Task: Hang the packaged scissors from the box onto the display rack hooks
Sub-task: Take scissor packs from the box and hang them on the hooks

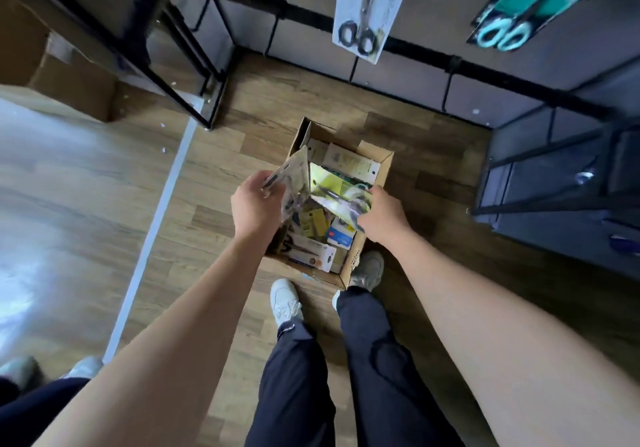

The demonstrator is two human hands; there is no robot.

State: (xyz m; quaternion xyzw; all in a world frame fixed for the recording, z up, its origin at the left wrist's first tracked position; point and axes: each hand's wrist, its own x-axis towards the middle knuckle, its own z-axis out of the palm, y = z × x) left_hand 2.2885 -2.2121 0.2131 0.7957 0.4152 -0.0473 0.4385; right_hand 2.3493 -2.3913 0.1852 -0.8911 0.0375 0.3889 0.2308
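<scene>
An open cardboard box point(382, 166) stands on the wood floor in front of my feet, filled with several packaged scissors. Over the box, my left hand point(254, 204) grips a pale carded pack point(294, 176), tilted up on edge. My right hand point(382, 219) grips a yellow-green scissors pack point(337, 188) at its lower right corner. The two packs meet along one edge above the box. On the display rack point(429, 53) ahead hang a white pack with black-handled scissors point(370, 6) and a teal pack with pale-handled scissors point(533, 6).
A black metal frame point(194, 76) stands to the left of the box, with brown cartons point(69, 76) behind it. A dark wire shelf unit point(561, 183) is at the right. Another person's shoes point(52, 370) show at the lower left.
</scene>
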